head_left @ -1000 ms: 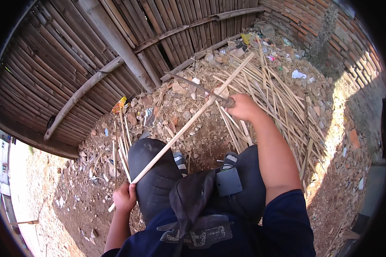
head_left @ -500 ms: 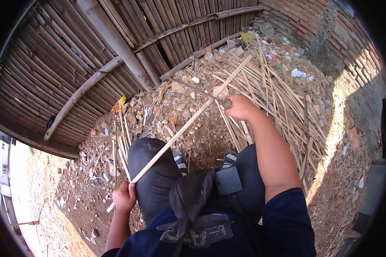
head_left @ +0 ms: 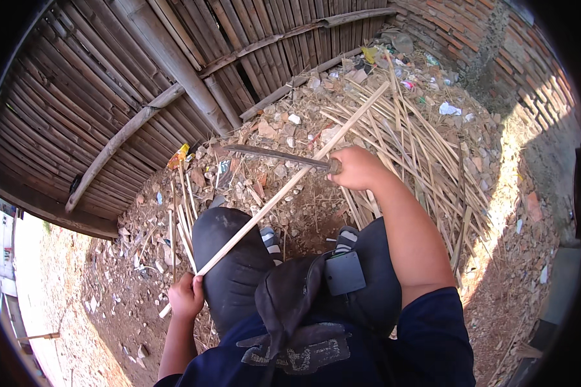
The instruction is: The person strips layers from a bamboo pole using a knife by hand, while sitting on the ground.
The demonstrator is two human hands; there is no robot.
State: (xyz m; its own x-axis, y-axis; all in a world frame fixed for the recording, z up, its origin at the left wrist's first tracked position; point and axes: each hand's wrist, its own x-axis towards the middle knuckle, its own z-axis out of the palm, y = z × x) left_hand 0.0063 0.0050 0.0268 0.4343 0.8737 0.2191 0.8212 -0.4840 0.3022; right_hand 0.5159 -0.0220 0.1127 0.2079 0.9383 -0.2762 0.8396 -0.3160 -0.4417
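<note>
My left hand (head_left: 186, 295) is closed round the lower end of a long pale bamboo strip (head_left: 274, 201), beside my left knee. The strip slants across that thigh and rises to the upper right, over the rubble. In my right hand (head_left: 357, 169) is the handle of a machete (head_left: 277, 153), its fingers wrapped round it. The dark blade points left and crosses the strip above its middle; whether it touches the wood I cannot tell. The handle is mostly hidden in my fist.
Many loose bamboo strips (head_left: 426, 171) lie piled on the right, a few more (head_left: 186, 213) by my left knee. Stones and litter cover the ground. A bamboo-slat wall (head_left: 135, 71) stands at the back left, a brick wall (head_left: 455, 32) at the back right.
My right hand has drawn slightly nearer to me, and the machete blade has swung lower and turned its flat into view. The strip's far end has shifted a little right.
</note>
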